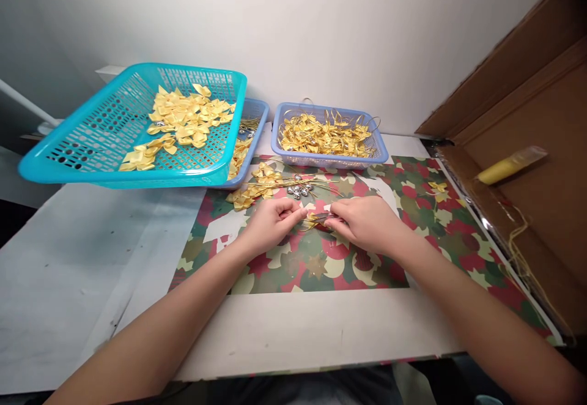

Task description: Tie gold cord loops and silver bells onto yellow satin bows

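Note:
My left hand (279,222) is closed in a pinch at the middle of the patterned sheet. Between my hands is a small yellow ribbon bow (312,219) with thin gold wire, and my left fingertips are on its left side. My right hand (363,220) is closed around a thin dark metal tool (323,215), like tweezers, whose tip reaches the bow; the rest of it is hidden in the fingers. Just beyond lie several small silver bells (299,191), loose gold wire ties (321,183) and a pile of yellow ribbon bows (266,178).
A turquoise basket (123,175) with yellow bows stands at left, overlapping a blue basket (260,117). Another blue basket (330,160), behind my hands, holds bows with gold ties. Cardboard (541,105) with a yellow tube (509,165) borders the right side.

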`<state>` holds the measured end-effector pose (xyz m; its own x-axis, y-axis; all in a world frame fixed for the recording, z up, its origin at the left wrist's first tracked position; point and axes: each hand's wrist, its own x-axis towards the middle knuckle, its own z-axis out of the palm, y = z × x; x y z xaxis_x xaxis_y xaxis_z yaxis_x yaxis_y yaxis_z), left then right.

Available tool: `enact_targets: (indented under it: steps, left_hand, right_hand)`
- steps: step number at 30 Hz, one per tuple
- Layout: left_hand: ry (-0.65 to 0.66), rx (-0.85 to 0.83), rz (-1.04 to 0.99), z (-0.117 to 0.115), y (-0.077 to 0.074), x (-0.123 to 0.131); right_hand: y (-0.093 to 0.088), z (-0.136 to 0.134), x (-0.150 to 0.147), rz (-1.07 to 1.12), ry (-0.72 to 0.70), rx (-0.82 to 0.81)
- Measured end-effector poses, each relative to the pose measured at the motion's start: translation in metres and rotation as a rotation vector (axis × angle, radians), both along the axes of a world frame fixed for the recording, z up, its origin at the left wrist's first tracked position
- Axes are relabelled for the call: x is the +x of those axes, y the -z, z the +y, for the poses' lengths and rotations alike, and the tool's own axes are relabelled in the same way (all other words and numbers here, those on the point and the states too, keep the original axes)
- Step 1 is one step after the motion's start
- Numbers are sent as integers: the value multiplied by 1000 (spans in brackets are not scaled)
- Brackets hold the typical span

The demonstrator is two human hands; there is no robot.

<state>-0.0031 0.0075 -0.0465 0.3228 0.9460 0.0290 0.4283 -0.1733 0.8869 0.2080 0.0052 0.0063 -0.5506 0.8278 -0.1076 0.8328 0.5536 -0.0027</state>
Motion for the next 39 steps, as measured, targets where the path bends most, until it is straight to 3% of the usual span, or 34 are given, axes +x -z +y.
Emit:
enact_targets:
  steps: [11,15,20,23,26,29,33,39]
  left_hand:
    - [9,13,15,1,1,0]
    - [-38,13,-34,0,1,-1]
    - [-217,251,-70,1,1,-6]
    - [-193,334,-14,-1,0,-7]
    - [-162,364,27,-4,-4,-8]
    - [-125,444,150,-6,-8,-9]
    - [-48,541,473,-6,-12,-14]
    - [44,492,698,-5,-16,-16]
  right_hand:
    - [0,0,1,-10,11,-14]
    - [-2,2,9,42,104,-20]
    - [19,9,36,100,336,56]
    - [35,11,48,115,343,122]
    - [40,6,45,170,347,209]
    - [38,-5,24,357,275,152]
    - [43,-17,-4,498,191,41]
    - [51,-17,1,694,272,23]
